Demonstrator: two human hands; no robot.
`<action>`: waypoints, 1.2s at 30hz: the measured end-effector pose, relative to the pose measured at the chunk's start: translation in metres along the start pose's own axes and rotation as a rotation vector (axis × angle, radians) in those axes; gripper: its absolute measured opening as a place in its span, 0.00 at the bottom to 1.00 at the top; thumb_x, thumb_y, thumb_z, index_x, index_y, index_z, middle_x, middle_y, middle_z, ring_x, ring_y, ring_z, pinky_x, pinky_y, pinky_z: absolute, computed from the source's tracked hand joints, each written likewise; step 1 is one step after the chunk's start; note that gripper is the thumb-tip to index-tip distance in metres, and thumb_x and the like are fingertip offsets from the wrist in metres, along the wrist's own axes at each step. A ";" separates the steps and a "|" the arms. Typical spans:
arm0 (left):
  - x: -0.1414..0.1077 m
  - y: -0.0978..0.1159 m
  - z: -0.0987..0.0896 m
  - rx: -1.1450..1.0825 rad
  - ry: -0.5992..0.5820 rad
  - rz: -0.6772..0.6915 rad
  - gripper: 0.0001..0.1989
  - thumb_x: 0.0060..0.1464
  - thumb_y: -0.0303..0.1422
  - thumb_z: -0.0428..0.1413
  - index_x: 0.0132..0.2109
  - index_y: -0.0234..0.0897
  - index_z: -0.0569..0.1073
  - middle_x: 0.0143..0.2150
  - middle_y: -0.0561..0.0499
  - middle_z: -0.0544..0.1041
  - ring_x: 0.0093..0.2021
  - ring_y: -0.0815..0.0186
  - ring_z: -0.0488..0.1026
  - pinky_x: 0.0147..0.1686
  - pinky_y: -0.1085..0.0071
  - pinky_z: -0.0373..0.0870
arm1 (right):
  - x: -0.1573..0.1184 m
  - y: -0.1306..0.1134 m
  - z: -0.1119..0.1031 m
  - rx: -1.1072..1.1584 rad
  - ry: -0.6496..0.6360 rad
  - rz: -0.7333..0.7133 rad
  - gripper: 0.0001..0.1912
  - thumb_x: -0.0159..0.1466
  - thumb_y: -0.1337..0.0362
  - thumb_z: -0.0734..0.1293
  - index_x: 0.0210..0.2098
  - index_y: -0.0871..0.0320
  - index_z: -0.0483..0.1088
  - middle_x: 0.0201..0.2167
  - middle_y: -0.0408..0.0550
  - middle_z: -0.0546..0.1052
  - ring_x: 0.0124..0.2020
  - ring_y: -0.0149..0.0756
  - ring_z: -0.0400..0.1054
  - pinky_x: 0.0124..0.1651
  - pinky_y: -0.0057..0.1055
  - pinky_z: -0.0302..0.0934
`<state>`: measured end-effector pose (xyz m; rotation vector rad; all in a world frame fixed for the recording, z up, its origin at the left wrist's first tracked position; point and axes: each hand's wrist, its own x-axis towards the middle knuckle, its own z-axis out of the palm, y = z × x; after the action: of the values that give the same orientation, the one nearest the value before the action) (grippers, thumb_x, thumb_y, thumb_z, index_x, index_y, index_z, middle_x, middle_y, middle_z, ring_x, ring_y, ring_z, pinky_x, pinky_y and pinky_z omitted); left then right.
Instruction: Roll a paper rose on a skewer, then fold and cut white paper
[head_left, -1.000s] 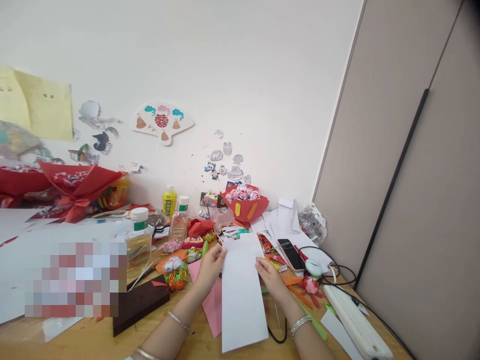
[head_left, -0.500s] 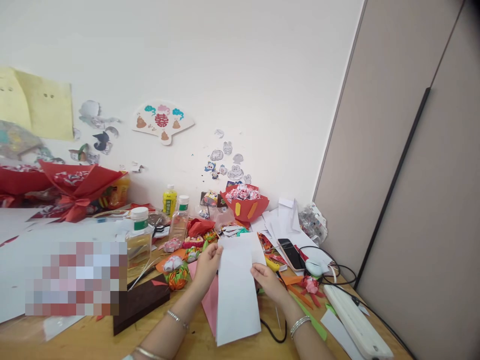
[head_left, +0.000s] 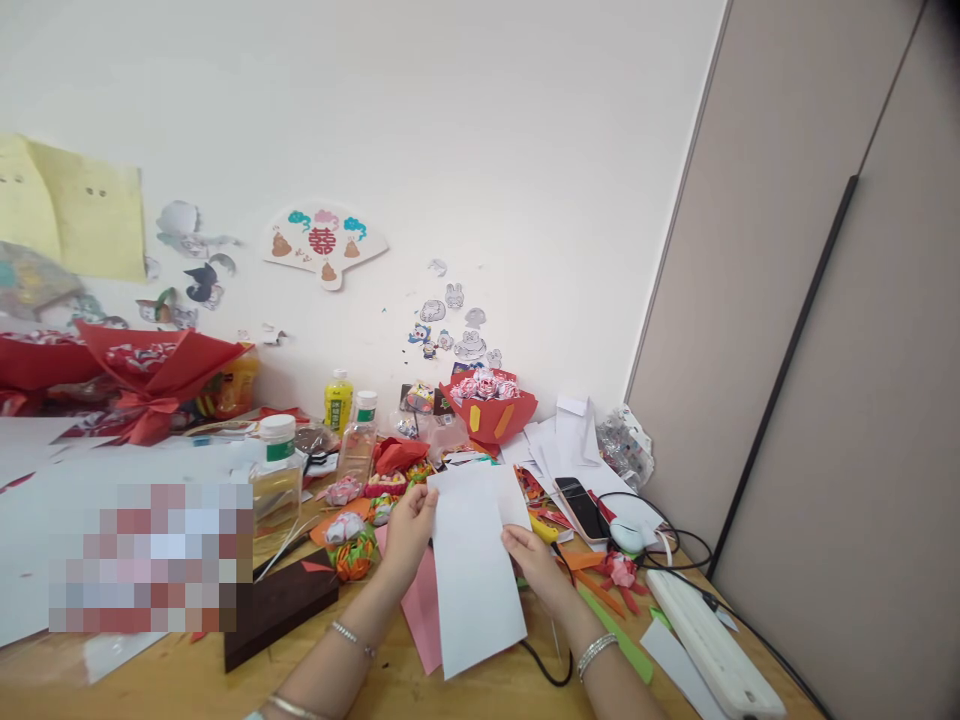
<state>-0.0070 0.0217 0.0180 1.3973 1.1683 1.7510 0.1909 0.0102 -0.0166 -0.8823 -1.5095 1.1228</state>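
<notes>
A folded white sheet of paper (head_left: 476, 580) is held up between both hands, over the front of the wooden table. My left hand (head_left: 412, 520) pinches its upper left edge between thumb and fingers. Closed on its right side is my right hand (head_left: 531, 558), where another white layer shows behind the front one. A pink sheet (head_left: 421, 605) lies below and to the left of the white paper. Close to my left hand are orange and green folded paper pieces (head_left: 354, 556). A yellow object (head_left: 544, 528) lies just beyond my right hand.
On the table (head_left: 300, 675) stand a clear bottle (head_left: 358, 440), a jar (head_left: 276, 490) and a red bouquet (head_left: 491, 415). A dark box (head_left: 281, 605) lies left. At right are a phone (head_left: 581, 508), a black cable (head_left: 551, 675) and a white power strip (head_left: 712, 640).
The white paper has tilted, its top edge shifting left and its lower end slightly right and up. My left hand has moved a little left with it.
</notes>
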 end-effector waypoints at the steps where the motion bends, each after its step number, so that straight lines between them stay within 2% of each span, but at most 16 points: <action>1: 0.000 0.001 0.000 -0.002 0.005 -0.001 0.18 0.46 0.49 0.52 0.25 0.38 0.62 0.19 0.59 0.59 0.20 0.72 0.56 0.20 0.76 0.52 | -0.001 -0.001 0.000 -0.002 -0.031 0.007 0.18 0.56 0.48 0.65 0.26 0.58 0.68 0.22 0.40 0.67 0.25 0.30 0.57 0.29 0.26 0.53; 6: -0.001 0.004 0.000 -0.015 0.022 -0.002 0.19 0.45 0.49 0.52 0.24 0.38 0.61 0.18 0.60 0.57 0.19 0.72 0.54 0.19 0.77 0.50 | -0.001 -0.002 -0.001 -0.017 -0.119 0.004 0.19 0.58 0.49 0.64 0.25 0.59 0.64 0.21 0.38 0.62 0.24 0.28 0.53 0.27 0.24 0.50; 14: -0.003 0.008 0.001 -0.057 0.050 -0.002 0.18 0.43 0.49 0.54 0.23 0.38 0.63 0.18 0.60 0.58 0.19 0.72 0.55 0.19 0.76 0.51 | 0.004 0.002 -0.002 -0.114 -0.039 -0.023 0.19 0.58 0.47 0.63 0.26 0.58 0.65 0.22 0.39 0.63 0.25 0.29 0.55 0.28 0.25 0.51; 20: -0.002 0.014 -0.005 -0.100 0.110 0.001 0.18 0.42 0.48 0.54 0.26 0.37 0.65 0.20 0.58 0.62 0.21 0.70 0.59 0.21 0.75 0.54 | -0.001 -0.001 -0.002 -0.051 -0.177 0.029 0.17 0.59 0.50 0.63 0.29 0.59 0.67 0.25 0.41 0.65 0.27 0.30 0.57 0.30 0.26 0.53; 29: -0.005 0.023 -0.005 -0.120 0.133 0.006 0.17 0.42 0.47 0.54 0.25 0.37 0.65 0.19 0.59 0.62 0.20 0.70 0.59 0.20 0.75 0.54 | 0.005 0.004 -0.004 -0.127 -0.068 -0.017 0.20 0.59 0.47 0.62 0.29 0.59 0.67 0.25 0.41 0.67 0.27 0.31 0.58 0.30 0.26 0.53; 34: -0.005 0.027 -0.008 -0.111 0.175 0.018 0.15 0.44 0.46 0.54 0.25 0.38 0.63 0.19 0.59 0.62 0.21 0.70 0.59 0.21 0.75 0.55 | 0.003 0.004 -0.003 -0.082 -0.152 0.009 0.16 0.59 0.50 0.63 0.31 0.59 0.68 0.27 0.41 0.68 0.28 0.31 0.59 0.30 0.26 0.53; 36: -0.005 0.028 -0.008 -0.106 0.174 0.017 0.16 0.44 0.46 0.54 0.24 0.38 0.63 0.19 0.59 0.62 0.20 0.70 0.59 0.20 0.75 0.54 | 0.003 0.005 -0.003 -0.075 -0.145 0.004 0.16 0.58 0.51 0.64 0.31 0.59 0.67 0.27 0.42 0.68 0.28 0.31 0.59 0.31 0.26 0.53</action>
<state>-0.0117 0.0033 0.0403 1.2163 1.1369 1.9485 0.1931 0.0155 -0.0199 -0.8701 -1.6781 1.1596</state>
